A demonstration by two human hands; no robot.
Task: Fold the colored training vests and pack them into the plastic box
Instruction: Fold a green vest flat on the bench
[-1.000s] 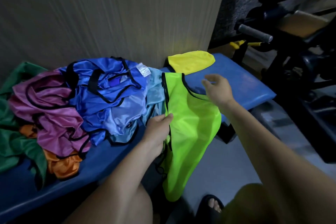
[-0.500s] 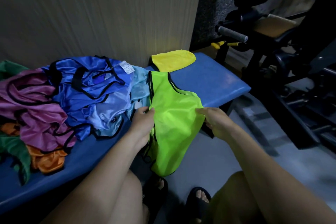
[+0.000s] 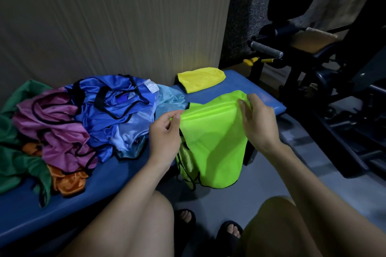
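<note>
Head view: I see my left hand pinching the neon vest at its left top edge, fingers clamped on the fabric. My right hand grips the right top edge, fingers curled over it. The vest hangs doubled over off the front of the blue tabletop. Left of it, a loose pile: blue vests, purple vest, green vest, orange vest. A folded yellow vest lies at the back, by the wall. Gym machine stands right, dark, details hard to make out. Grey floor below; sandalled feet partly cut off.
</note>
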